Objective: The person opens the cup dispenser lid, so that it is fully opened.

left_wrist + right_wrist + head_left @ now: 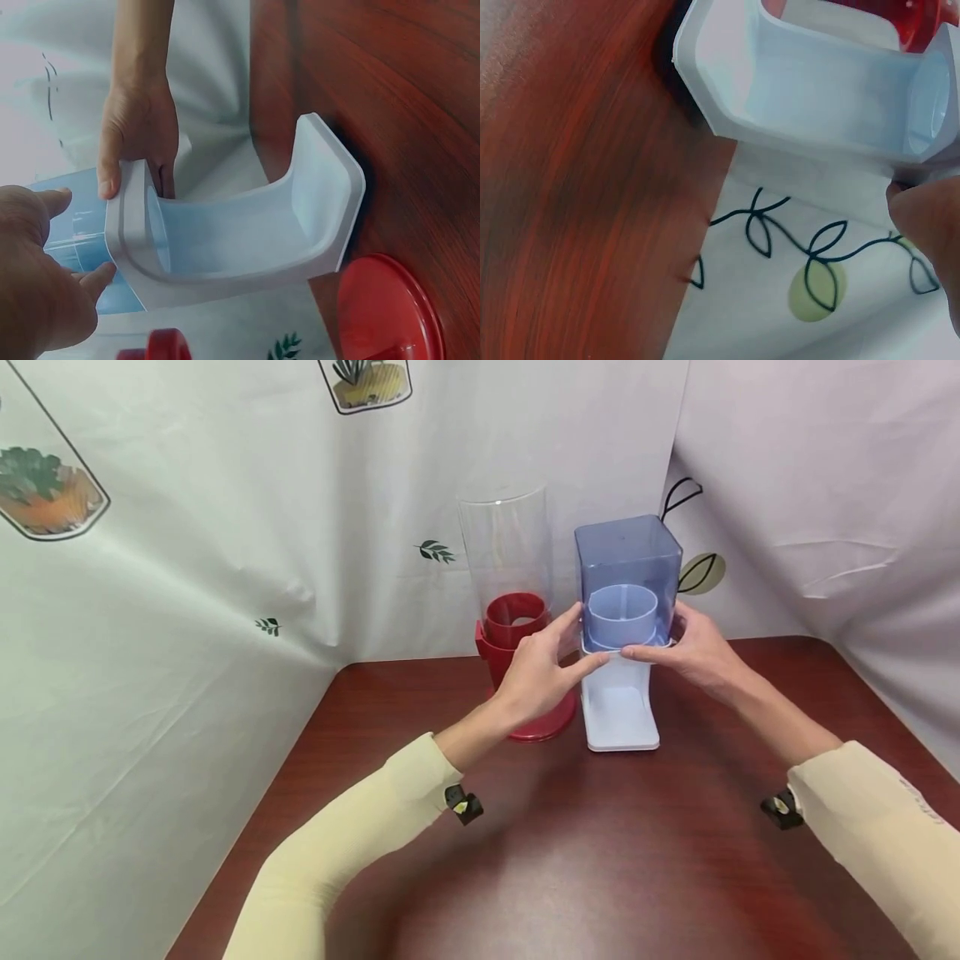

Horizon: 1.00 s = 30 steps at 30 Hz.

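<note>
A dispenser stands toward the back of the table, with a see-through blue square container [630,547] on top of a white stand [621,714]. Inside the container is a round ring-shaped part [622,614]. My left hand [534,672] holds the container's lower left side, its thumb along the front edge. On the opposite side my right hand [705,652] grips the same lower part, its thumb also at the front. In the left wrist view, the right thumb [109,169] lies against the top edge of the white stand. The right fingers are partly hidden behind the container.
Close beside the white stand, to the left, is a red dispenser [497,652] with a tall clear tube [504,543] and a round red base [543,725]. The brown wooden table [570,860] meets a pale printed cloth [390,568] at the back and sides.
</note>
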Each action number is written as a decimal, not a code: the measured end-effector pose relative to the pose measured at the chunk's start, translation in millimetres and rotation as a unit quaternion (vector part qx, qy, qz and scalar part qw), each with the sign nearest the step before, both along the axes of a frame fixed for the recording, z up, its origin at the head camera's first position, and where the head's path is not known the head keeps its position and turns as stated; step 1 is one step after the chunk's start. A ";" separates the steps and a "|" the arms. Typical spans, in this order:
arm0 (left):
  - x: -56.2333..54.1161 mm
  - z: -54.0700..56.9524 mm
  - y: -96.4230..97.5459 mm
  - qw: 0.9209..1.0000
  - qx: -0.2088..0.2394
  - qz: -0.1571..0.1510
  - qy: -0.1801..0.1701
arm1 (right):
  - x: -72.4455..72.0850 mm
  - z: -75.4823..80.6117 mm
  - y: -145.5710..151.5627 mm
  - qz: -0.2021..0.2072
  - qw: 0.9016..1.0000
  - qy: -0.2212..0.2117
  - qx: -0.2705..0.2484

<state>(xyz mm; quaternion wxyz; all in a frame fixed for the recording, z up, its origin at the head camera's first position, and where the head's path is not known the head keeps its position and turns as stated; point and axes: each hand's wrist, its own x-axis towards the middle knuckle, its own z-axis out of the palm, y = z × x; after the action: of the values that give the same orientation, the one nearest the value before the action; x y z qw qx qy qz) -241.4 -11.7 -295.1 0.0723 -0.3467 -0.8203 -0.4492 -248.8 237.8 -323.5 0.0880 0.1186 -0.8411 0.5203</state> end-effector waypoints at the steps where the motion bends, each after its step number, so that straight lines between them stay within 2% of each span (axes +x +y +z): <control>1: 3.8 1.0 -1.8 1.000 -0.001 0.000 0.006 | 4.1 1.4 -1.5 -0.002 1.000 0.004 0.003; 4: 16.0 5.2 -9.0 1.000 -0.004 0.007 0.027 | 16.5 6.1 -7.7 0.000 1.000 0.016 0.006; 9: 36.7 11.3 -22.7 0.999 0.002 0.001 0.033 | 38.0 12.1 -18.4 0.000 1.000 0.022 0.006; 12: 46.8 11.4 -29.8 0.999 0.004 -0.012 0.038 | 52.5 13.6 -22.8 -0.005 1.000 0.017 0.013; 16: 58.9 10.4 -39.2 0.999 0.015 -0.010 0.049 | 68.6 13.2 -31.0 -0.009 1.000 0.010 0.014; 24: 77.4 7.2 -55.0 0.996 0.050 0.002 0.074 | 89.9 3.8 -47.9 0.016 0.999 0.018 -0.032; 30: 85.2 2.1 -64.0 0.994 0.060 0.005 0.095 | 100.3 -2.0 -55.5 0.031 0.998 0.021 -0.047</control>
<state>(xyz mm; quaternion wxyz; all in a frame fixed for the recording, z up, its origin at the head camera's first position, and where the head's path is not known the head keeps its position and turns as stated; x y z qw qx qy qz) -156.2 -75.7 -293.0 0.1732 -0.3785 -0.7832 -0.4619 -148.6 182.3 -325.5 0.0948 0.1514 -0.8096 0.5591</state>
